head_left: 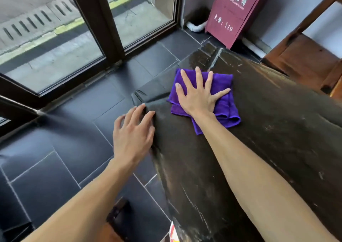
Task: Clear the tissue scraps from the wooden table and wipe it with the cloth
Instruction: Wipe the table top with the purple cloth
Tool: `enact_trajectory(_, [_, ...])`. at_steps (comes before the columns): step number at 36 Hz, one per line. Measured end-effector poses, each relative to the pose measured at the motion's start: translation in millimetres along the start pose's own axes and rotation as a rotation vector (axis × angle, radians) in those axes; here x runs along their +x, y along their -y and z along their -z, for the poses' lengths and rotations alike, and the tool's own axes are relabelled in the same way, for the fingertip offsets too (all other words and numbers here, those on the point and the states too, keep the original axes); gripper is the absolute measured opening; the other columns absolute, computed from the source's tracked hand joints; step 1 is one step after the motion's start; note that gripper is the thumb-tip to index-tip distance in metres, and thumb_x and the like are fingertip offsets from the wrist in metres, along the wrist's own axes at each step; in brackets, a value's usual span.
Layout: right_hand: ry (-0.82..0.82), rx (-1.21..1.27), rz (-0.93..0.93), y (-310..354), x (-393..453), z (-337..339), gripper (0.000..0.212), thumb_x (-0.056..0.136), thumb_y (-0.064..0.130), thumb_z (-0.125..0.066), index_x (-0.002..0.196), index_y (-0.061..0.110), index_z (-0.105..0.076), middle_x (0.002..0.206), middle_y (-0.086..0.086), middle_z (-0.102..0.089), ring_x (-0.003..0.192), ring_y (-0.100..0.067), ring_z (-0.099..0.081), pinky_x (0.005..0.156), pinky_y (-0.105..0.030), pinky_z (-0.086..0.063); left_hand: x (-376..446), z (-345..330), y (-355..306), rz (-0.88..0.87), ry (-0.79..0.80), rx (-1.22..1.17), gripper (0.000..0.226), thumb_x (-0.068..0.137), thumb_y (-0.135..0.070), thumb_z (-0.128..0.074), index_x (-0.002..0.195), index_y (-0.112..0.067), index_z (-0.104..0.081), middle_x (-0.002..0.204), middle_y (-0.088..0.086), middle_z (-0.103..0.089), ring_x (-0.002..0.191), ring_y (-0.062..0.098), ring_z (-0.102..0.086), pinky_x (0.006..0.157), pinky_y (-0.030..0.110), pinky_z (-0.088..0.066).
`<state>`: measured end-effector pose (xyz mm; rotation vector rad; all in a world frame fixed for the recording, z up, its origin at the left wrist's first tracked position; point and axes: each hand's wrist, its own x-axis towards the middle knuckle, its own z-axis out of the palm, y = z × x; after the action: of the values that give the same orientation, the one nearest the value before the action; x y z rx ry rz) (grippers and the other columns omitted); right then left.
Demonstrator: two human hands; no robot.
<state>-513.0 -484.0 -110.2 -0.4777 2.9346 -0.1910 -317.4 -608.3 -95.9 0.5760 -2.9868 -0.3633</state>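
A folded purple cloth (pixel 222 91) lies on the dark wooden table (pixel 268 123), near its far left edge. My right hand (pixel 199 93) presses flat on the cloth, fingers spread wide. At the table's left edge, my left hand (pixel 132 132) rests with its fingers loosely curled and holds nothing. No tissue scraps show on the tabletop. The wood looks worn, with pale scratches and a wet sheen near the far corner.
Dark floor tiles (pixel 74 149) run to the left of the table. A large window with a dark frame (pixel 100 23) stands beyond. A red fire-extinguisher box (pixel 235 12) sits in the far corner. A brown wooden chair (pixel 307 56) stands at the right.
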Motion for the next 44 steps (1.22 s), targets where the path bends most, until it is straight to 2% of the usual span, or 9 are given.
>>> enact_trajectory(5, [0.057,-0.019,0.214,65.6,-7.0,-8.4,0.059,0.096,0.070,-0.007,0.153,0.056,-0.010,0.170,0.007,-0.001,0.154,-0.035,0.013,0.092,-0.088,0.017,-13.5,22.0,39.7,0.086,-0.044,0.053,0.042,0.097,-0.034,-0.045,0.133,-0.028,-0.065,0.148,0.007,-0.055,0.134,0.030,-0.053,0.106,0.049,-0.036])
enact_trajectory(8, [0.076,-0.021,0.320,75.7,-24.3,-12.4,0.057,0.097,0.069,-0.010,0.153,0.057,-0.010,0.170,0.008,-0.003,0.154,-0.034,0.011,0.093,-0.087,0.019,-21.5,30.8,47.8,0.113,-0.080,0.059,0.043,0.099,-0.036,-0.042,0.135,-0.029,-0.064,0.150,0.006,-0.054,0.135,0.030,-0.052,0.107,0.050,-0.037])
enact_trajectory(12, [0.080,-0.041,0.414,70.7,-63.3,-15.5,0.057,0.097,0.070,-0.009,0.153,0.058,-0.007,0.170,0.009,-0.004,0.155,-0.033,0.009,0.097,-0.086,0.014,-31.3,37.3,46.2,0.143,-0.098,0.041,0.044,0.100,-0.038,-0.039,0.136,-0.030,-0.063,0.153,0.005,-0.051,0.137,0.029,-0.050,0.108,0.050,-0.035])
enact_trajectory(19, [0.020,-0.025,0.474,21.4,-174.0,-19.7,0.052,0.100,0.067,-0.023,0.151,0.057,-0.023,0.168,0.009,-0.015,0.156,-0.032,-0.005,0.101,-0.085,0.004,-47.8,37.6,19.8,0.149,-0.076,-0.006,0.048,0.100,-0.043,-0.033,0.139,-0.033,-0.060,0.155,0.003,-0.049,0.139,0.027,-0.048,0.109,0.050,-0.034])
enact_trajectory(27, [0.063,-0.078,0.400,-85.5,-274.0,-20.0,0.056,0.099,0.070,-0.025,0.153,0.059,-0.014,0.169,0.013,-0.008,0.156,-0.029,-0.006,0.103,-0.086,-0.006,-69.5,22.0,-13.7,0.113,-0.014,-0.033,0.050,0.101,-0.047,-0.030,0.141,-0.035,-0.058,0.156,0.003,-0.048,0.138,0.026,-0.049,0.111,0.049,-0.034])
enact_trajectory(31, [0.101,-0.085,0.337,-98.2,-259.0,-12.0,0.056,0.096,0.073,-0.022,0.151,0.062,-0.014,0.168,0.014,-0.011,0.156,-0.028,-0.006,0.102,-0.087,-0.005,-73.1,18.9,-21.9,0.100,0.014,-0.028,0.050,0.102,-0.046,-0.032,0.144,-0.035,-0.056,0.157,0.005,-0.047,0.139,0.028,-0.048,0.111,0.049,-0.034])
enact_trajectory(36, [0.056,-0.046,0.207,-89.8,-183.6,-1.2,0.054,0.096,0.074,-0.018,0.148,0.062,-0.018,0.166,0.012,-0.016,0.155,-0.029,-0.007,0.100,-0.088,-0.003,-62.7,22.2,-25.6,0.118,0.037,-0.024,0.051,0.103,-0.046,-0.030,0.146,-0.036,-0.054,0.159,0.004,-0.045,0.142,0.026,-0.046,0.112,0.046,-0.031])
enact_trajectory(40, [0.039,-0.011,0.150,-81.8,-105.8,4.7,0.056,0.094,0.075,-0.012,0.149,0.062,-0.009,0.167,0.013,-0.011,0.155,-0.029,0.002,0.099,-0.087,0.006,-50.9,25.2,-24.2,0.124,0.033,-0.015,0.048,0.103,-0.045,-0.030,0.144,-0.038,-0.054,0.160,0.002,-0.043,0.143,0.025,-0.043,0.113,0.046,-0.030])
enact_trajectory(44, [0.028,-0.023,0.111,-71.8,-54.6,9.0,0.060,0.093,0.076,-0.007,0.151,0.060,-0.007,0.169,0.011,-0.006,0.155,-0.029,0.007,0.098,-0.088,0.008,-45.9,24.8,-21.9,0.131,0.029,-0.012,0.048,0.103,-0.044,-0.031,0.143,-0.038,-0.054,0.160,0.001,-0.043,0.143,0.024,-0.043,0.113,0.047,-0.031])
